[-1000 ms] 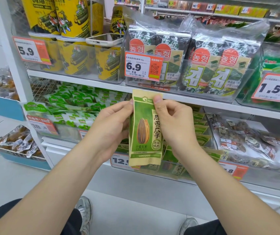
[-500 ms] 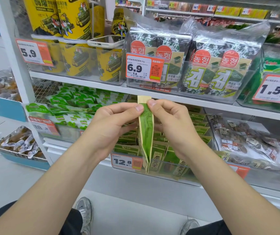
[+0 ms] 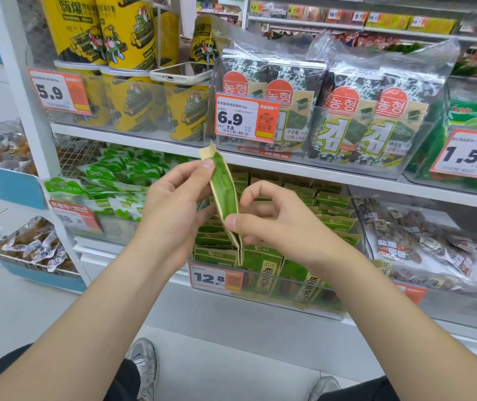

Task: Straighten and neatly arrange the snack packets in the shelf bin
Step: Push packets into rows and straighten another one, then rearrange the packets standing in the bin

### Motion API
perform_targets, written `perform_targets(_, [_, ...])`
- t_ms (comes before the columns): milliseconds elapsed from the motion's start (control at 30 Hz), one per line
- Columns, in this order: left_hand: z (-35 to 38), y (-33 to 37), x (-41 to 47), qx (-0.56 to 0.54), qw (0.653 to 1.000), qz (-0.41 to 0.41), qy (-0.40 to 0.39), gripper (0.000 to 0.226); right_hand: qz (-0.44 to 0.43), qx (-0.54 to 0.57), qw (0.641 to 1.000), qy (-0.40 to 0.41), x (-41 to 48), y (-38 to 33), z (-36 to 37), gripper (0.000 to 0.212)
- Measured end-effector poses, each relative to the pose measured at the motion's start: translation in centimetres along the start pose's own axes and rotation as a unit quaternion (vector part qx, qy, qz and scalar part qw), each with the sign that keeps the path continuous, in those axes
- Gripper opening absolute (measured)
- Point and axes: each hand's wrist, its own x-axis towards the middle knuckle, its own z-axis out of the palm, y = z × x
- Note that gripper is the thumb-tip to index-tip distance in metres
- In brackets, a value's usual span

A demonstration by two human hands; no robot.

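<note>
Green, tan-edged snack packet [image 3: 225, 195], one only, is held edge-on at frame centre by two hands. The left hand [image 3: 173, 204] has its fingers clamped on the upper part, and the right hand [image 3: 272, 218] pinches the lower half. Just behind, rows of matching packets [image 3: 327, 201] fill the clear shelf bin [image 3: 332, 311]. Upper left, one phone [image 3: 181, 72] lies on yellow tubs [image 3: 133, 108].

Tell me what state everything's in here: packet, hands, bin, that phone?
held packet, in the air, edge-on to the camera, tilted.
left hand, pinches the packet's upper part.
right hand, pinches its lower part.
shelf bin, filled with rows of green packets.
phone, lying flat on the yellow cans.
</note>
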Motion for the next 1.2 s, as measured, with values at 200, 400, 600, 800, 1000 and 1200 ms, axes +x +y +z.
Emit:
perform_targets(200, [0.0, -0.7, -0.7, 0.099, 0.987, -0.051, -0.112, 0.039, -0.134, -0.091, 0.977, 0.139, 0.6, 0.6, 0.0, 0.031])
perform_targets(400, [-0.4, 0.0, -1.0, 0.134, 0.978, -0.057, -0.150, 0.057, -0.159, -0.123, 0.973, 0.117, 0.9, 1.0, -0.6, 0.032])
perform_targets(600, [-0.7, 0.3, -1.0, 0.152, 0.974, -0.055, -0.158, 0.053, -0.134, -0.122, 0.977, 0.114, 0.9, 1.2, -1.2, 0.045])
perform_targets(800, [-1.2, 0.6, -0.7, 0.161, 0.970, -0.060, -0.171, 0.041, -0.100, -0.046, 0.989, 0.100, 0.3, 0.5, -1.3, 0.035])
perform_targets(1000, [-1.4, 0.2, -0.8, 0.228, 0.939, -0.060, -0.250, 0.027, -0.109, -0.186, 0.964, 0.156, 0.4, 1.1, -2.5, 0.064])
perform_targets(1200, [-1.6, -0.5, -0.8, 0.302, 0.906, -0.032, -0.294, 0.031, -0.070, -0.303, 0.931, 0.192, 0.7, 1.9, -3.0, 0.087])
